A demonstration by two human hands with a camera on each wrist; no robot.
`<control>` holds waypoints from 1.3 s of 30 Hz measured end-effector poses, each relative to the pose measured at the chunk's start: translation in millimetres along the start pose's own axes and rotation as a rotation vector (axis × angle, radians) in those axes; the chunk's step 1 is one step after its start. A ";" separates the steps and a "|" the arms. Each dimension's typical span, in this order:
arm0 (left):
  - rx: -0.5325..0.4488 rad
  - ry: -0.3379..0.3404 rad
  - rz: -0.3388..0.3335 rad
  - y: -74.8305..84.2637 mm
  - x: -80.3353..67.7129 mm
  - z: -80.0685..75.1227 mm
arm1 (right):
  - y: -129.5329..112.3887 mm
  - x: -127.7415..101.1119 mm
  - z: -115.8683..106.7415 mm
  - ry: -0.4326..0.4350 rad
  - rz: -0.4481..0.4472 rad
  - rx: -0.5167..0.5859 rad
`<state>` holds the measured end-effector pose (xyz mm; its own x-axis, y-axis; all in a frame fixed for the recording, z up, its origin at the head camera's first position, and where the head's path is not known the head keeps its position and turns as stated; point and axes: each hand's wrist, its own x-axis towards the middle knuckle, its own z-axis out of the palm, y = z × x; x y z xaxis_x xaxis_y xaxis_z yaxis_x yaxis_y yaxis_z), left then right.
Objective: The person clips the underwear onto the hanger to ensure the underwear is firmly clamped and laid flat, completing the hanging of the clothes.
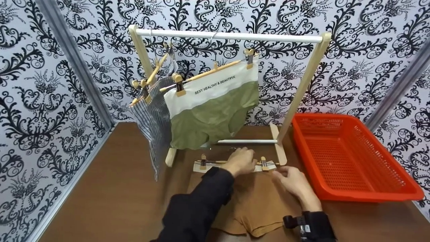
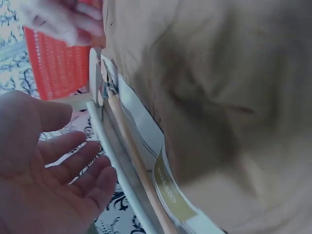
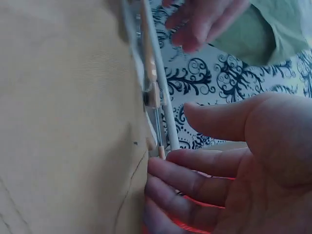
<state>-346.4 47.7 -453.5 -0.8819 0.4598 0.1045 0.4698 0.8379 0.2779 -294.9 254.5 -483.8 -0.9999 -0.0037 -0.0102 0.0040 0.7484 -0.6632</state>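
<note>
Brown underpants (image 1: 258,198) with a white waistband lie on the table, fastened to a wooden clip hanger by a left clip (image 1: 203,162) and a right clip (image 1: 264,164). My left hand (image 1: 241,161) is over the middle of the hanger; in the left wrist view its fingers (image 2: 73,156) are relaxed, apart from the hanger bar (image 2: 136,161). At the waistband's right end is my right hand (image 1: 294,181). The right wrist view shows its fingertips (image 3: 158,168) touching the fabric edge by the hanger's tip, with the thumb held away.
A white-railed wooden rack (image 1: 228,34) stands behind, with green-and-white underpants (image 1: 215,111) and a striped garment (image 1: 153,117) hanging from it on clip hangers. To the right sits a red plastic basket (image 1: 416,193). Patterned walls surround the brown table (image 1: 111,188).
</note>
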 end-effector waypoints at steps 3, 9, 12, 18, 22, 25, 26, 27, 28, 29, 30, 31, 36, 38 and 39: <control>0.002 -0.035 -0.052 4.6 11.4 5.3 | 0.6 -0.4 5.9 0.001 0.008 -0.032; -0.064 -0.053 -0.118 6.2 21.7 19.3 | -4.1 8.7 20.1 0.026 -0.005 -0.057; -0.115 -0.061 -0.147 5.9 22.6 23.2 | -6.5 13.5 23.7 0.010 -0.021 -0.020; -0.201 -0.077 -0.155 11.6 25.4 25.4 | -2.8 17.3 21.4 -0.067 -0.055 0.370; -0.238 -0.083 -0.176 10.1 27.6 30.6 | -5.0 19.3 17.2 -0.096 -0.008 0.573; -0.282 -0.073 -0.178 8.8 29.6 32.1 | -7.4 20.8 12.3 -0.074 0.043 0.624; -0.295 -0.070 -0.179 8.5 30.0 31.9 | -7.6 21.4 11.4 -0.061 0.056 0.635; -0.309 -0.072 -0.178 9.2 28.9 28.7 | -7.4 22.2 10.8 -0.049 0.058 0.650; -0.322 -0.073 -0.178 8.6 29.3 28.2 | -7.3 22.7 10.8 -0.028 0.065 0.666; -0.333 -0.077 -0.177 8.6 29.2 26.2 | -7.1 23.4 11.5 -0.006 0.068 0.674; -0.339 -0.081 -0.178 8.8 29.3 24.9 | -6.8 24.1 12.5 0.018 0.075 0.680; -0.345 -0.083 -0.177 9.1 29.1 23.5 | -6.5 24.7 13.5 0.035 0.084 0.678; -0.386 -0.098 -0.185 9.3 28.3 18.7 | -5.6 27.2 20.3 0.088 0.120 0.707; -0.409 -0.108 -0.193 8.2 27.5 16.4 | -6.6 27.5 22.7 0.095 0.119 0.734; -0.422 -0.110 -0.195 7.3 27.1 15.5 | -7.3 27.5 23.5 0.099 0.114 0.745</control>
<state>-366.3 70.9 -463.4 -0.9318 0.3532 -0.0840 0.2181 0.7296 0.6482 -322.2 233.3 -496.8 -0.9890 0.1324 -0.0652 0.0781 0.0946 -0.9924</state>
